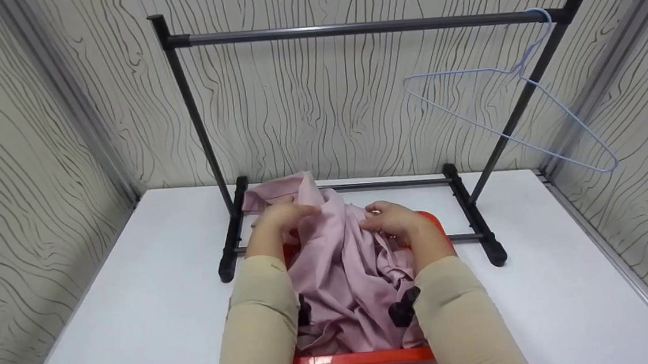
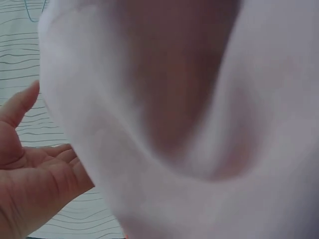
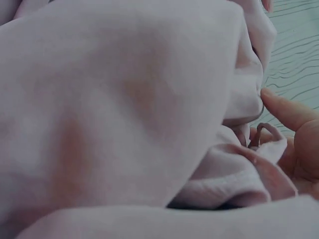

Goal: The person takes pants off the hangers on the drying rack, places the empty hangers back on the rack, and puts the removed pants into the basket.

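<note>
A crumpled pink garment (image 1: 342,261) fills a red-rimmed basket (image 1: 367,358), part of it raised above the far rim. At its upper left, my left hand (image 1: 283,215) supports a fold. In the left wrist view that hand's palm faces the camera, the thumb (image 2: 22,104) stands apart from the cloth, and the fingertips pass behind it. My right hand (image 1: 393,221) holds the garment's right side. Its thumb (image 3: 286,112) touches a folded edge in the right wrist view, with the fingers partly hidden behind a thin loop (image 3: 271,139) of cloth.
Behind the basket stands a black clothes rack (image 1: 318,31), its feet on the white table (image 1: 137,312). A light blue hanger (image 1: 465,71) hangs at the right end of its bar. Patterned walls (image 1: 318,107) enclose the table.
</note>
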Available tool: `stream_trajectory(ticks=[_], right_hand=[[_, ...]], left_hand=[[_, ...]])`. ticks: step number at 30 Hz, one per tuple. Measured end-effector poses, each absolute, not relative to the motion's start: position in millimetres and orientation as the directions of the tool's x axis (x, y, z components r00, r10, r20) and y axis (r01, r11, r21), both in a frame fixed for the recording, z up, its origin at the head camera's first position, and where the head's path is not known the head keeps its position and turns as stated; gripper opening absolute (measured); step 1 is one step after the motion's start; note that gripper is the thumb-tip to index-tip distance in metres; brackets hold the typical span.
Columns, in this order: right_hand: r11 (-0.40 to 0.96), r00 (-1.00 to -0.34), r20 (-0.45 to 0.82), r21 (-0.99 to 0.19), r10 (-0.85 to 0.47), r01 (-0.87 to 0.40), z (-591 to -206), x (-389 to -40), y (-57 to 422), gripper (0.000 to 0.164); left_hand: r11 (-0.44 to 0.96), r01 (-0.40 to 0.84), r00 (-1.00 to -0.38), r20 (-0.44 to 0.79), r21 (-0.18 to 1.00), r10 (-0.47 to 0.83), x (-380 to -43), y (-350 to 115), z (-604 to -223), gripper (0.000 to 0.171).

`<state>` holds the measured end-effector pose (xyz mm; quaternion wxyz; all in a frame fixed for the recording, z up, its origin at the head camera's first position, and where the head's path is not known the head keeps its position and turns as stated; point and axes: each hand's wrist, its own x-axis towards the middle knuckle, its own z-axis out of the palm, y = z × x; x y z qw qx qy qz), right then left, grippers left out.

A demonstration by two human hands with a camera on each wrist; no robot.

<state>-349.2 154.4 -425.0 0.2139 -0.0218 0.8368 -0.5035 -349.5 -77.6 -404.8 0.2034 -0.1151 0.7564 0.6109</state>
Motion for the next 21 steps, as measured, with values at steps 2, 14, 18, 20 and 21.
stream_trajectory(ticks=[2,14,18,20,21], right_hand=[[0.521,-0.918,-0.301,-0.844,-0.259,0.130,-425.5,-350.0,152.0,0.056],[0.730,-0.965,-0.115,-0.676,-0.235,-0.098,-425.8,-356.1,147.6,0.030],[0.764,-0.966,-0.072,-0.628,-0.249,-0.150,-423.8,-356.2,147.4,0.018],[0.762,-0.966,-0.076,-0.631,-0.247,-0.145,-423.4,-355.9,146.4,0.016],[0.759,-0.966,-0.083,-0.637,-0.246,-0.138,-423.5,-355.8,145.8,0.018]], left_hand=[[0.259,-0.439,-0.879,-0.472,0.860,0.076,-348.5,-75.4,-404.2,0.044],[0.319,-0.406,-0.880,-0.460,0.856,0.117,-348.0,-69.7,-406.5,0.011],[0.386,-0.382,-0.889,-0.449,0.840,0.096,-347.9,-69.2,-403.2,0.016],[0.409,-0.392,-0.879,-0.466,0.824,0.098,-347.2,-69.0,-400.7,0.020],[0.431,-0.392,-0.875,-0.475,0.813,0.099,-346.5,-69.0,-399.6,0.021]])
